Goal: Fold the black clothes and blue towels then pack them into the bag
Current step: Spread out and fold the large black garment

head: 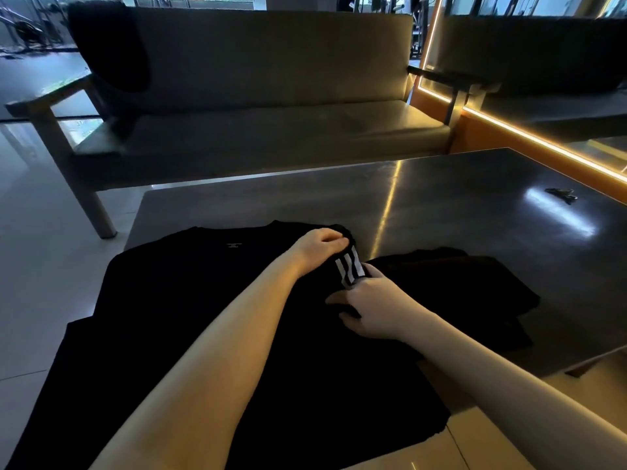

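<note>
Two hands on one sleeve: L hand point(320, 247) curls round the far end of the white-striped sleeve point(349, 271), and R hand point(371, 308) pinches its near end. The sleeve belongs to the black T-shirt point(210, 320), spread front-up on the tabletop point(441, 205). Just R of the shirt lies a 2nd black garment point(458, 286), rumpled, its edge meeting the shirt. Beyond the shirt is a sofa point(271, 96) w/ black cloth point(108, 45) draped over its back.
</note>
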Demonstrator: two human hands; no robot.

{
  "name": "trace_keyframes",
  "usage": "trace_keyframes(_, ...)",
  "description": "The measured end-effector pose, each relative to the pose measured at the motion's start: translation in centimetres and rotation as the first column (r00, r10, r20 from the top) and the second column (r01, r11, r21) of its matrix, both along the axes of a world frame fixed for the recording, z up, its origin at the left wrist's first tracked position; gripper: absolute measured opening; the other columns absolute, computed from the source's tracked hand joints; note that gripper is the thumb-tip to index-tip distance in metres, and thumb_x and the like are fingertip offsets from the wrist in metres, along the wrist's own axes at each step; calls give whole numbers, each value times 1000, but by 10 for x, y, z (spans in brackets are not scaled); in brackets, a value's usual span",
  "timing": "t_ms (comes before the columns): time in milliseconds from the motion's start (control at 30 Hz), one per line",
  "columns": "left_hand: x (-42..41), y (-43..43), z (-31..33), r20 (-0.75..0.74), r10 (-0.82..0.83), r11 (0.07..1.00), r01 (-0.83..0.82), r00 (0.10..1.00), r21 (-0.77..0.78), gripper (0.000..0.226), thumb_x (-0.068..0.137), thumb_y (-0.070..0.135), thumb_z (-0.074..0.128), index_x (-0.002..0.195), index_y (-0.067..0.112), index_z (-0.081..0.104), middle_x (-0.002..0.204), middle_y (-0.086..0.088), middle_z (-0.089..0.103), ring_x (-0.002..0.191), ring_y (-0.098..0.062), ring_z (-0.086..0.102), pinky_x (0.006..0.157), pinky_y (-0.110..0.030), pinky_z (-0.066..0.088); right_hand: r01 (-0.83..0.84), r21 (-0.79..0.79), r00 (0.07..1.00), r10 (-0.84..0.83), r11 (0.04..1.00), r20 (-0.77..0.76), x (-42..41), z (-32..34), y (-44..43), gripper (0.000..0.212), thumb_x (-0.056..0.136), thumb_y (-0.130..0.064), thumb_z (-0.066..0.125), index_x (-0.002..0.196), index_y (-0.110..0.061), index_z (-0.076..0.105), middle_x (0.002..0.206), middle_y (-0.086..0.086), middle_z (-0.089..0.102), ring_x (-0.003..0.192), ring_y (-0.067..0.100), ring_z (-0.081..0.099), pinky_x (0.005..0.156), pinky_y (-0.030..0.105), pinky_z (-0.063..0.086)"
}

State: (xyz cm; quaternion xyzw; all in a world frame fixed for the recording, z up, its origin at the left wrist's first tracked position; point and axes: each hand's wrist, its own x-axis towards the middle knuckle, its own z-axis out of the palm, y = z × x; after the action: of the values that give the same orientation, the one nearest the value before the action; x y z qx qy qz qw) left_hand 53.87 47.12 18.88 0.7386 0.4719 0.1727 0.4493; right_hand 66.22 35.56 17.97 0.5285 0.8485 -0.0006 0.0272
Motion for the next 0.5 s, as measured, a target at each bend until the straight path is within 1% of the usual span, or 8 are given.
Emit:
trace_keyframes(33, 8, 1, 5, -165, -122, 988, 136, 979, 78, 48, 92, 44, 54, 133, 19, 52, 138, -5, 49, 129, -22, 43, 107, -37, 35, 0, -9, 1000, 0, 1000, -13, 0, 0, 0, 41, 91, -36, 47, 131, -33, 54, 116, 2, 65, 125, 22, 46, 115, 37, 6)
trace_keyframes(100, 24, -5, 18, -475, -224, 933, 328, 851, 147, 53, 90, 54, 51, 137, 30, 47, 142, -4, 43, 135, -25, 32, 109, -45, 31, -2, -46, 999, 0, 999, -41, 0, 0, 0, 41, 91, -35, 48, 132, -31, 53, 124, -1, 62, 129, 20, 42, 116, 39, 9)
trace_keyframes(167, 37, -10, 25, -598, -246, 905, 402, 763, 140, 43, 93, 51, 47, 133, 35, 51, 136, -1, 49, 130, -24, 37, 106, -46, 33, -6, -74, 1000, 4, 997, -29, -2, -1, 1, 43, 90, -36, 48, 132, -30, 52, 126, -1, 59, 129, 20, 41, 115, 40, 14)
trace_keyframes(233, 42, -11, 26, -567, -280, 914, 395, 774, 88, 28, 93, 38, 50, 115, 27, 65, 116, 3, 62, 116, -19, 53, 101, -40, 41, -2, -87, 1000, 0, 996, -28, -2, -2, 0, 42, 88, -36, 50, 129, -27, 53, 123, 0, 60, 126, 21, 44, 112, 38, 19)
trace_keyframes(300, 38, -12, 30, -514, -262, 941, 334, 817, 50, 18, 90, 25, 55, 94, 15, 70, 94, 1, 67, 98, -19, 63, 89, -34, 50, -15, -101, 999, 11, 995, -35, -2, 0, -1, 41, 88, -37, 50, 127, -25, 54, 124, -1, 60, 126, 20, 45, 114, 36, 18)
trace_keyframes(367, 25, -12, 35, -455, -149, 970, 218, 878, 103, 19, 87, 22, 60, 91, 8, 73, 88, -6, 70, 89, -20, 66, 80, -32, 51, -19, -119, 1000, 18, 993, -14, -1, 3, -4, 42, 91, -36, 49, 132, -26, 53, 134, -4, 55, 134, 18, 38, 117, 37, 10)
trace_keyframes(433, 6, -13, 38, -372, 0, 982, 69, 928, 173, 17, 85, 20, 65, 92, 8, 74, 87, -6, 69, 84, -18, 64, 76, -28, 49, -7, -123, 1000, 4, 992, -25, -1, 5, -7, 43, 92, -35, 48, 134, -28, 51, 139, -8, 52, 136, 15, 34, 117, 35, 6)
trace_keyframes(500, -17, -12, 33, -316, 79, 988, -31, 946, 152, 12, 82, 15, 68, 92, 11, 74, 91, -5, 70, 85, -16, 64, 75, -23, 47, 21, -66, 993, -29, 998, -113, -1, 4, -11, 41, 88, -36, 46, 127, -29, 59, 129, -8, 60, 129, 13, 44, 115, 34, 13)
